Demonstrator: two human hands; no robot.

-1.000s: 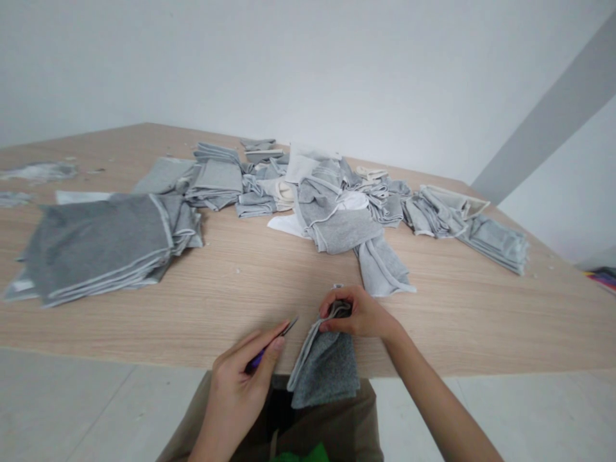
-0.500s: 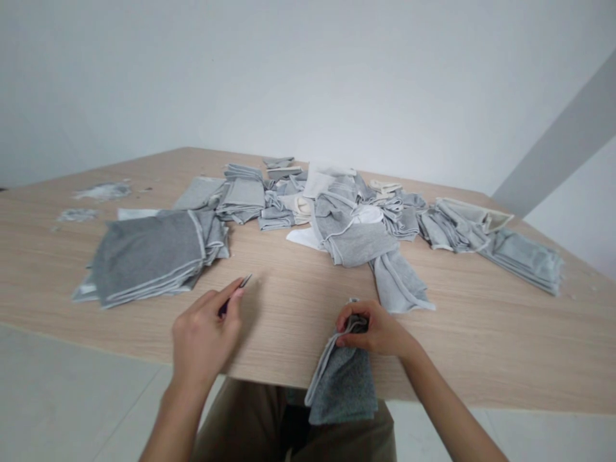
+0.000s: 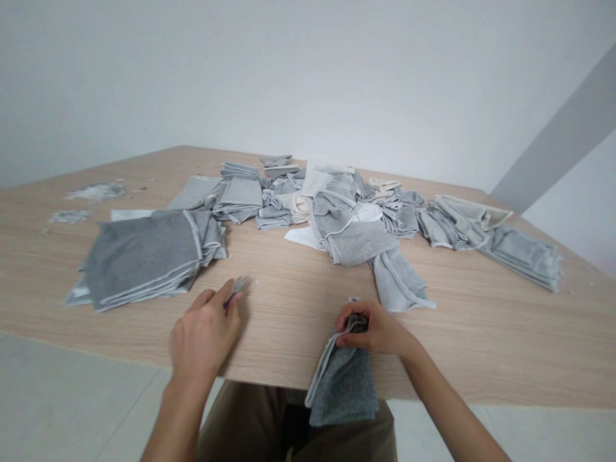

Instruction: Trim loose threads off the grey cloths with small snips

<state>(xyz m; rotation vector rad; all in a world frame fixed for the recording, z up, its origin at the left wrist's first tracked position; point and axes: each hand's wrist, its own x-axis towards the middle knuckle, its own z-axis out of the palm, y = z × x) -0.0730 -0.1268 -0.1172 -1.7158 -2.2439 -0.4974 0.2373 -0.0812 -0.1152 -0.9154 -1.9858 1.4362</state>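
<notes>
Now L hand (image 3: 205,330) w/ snips (image 3: 234,292) farther from cloth (image 3: 345,388) than b4.

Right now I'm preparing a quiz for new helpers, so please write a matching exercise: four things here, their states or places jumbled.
1. left hand
2. right hand
3. white scraps
4. wall

A. pinches a grey cloth
B. on the left side of the table
C. pale, with a grey band
D. holds a small bladed tool

Pairs: 1-D, 2-A, 3-B, 4-C
</notes>
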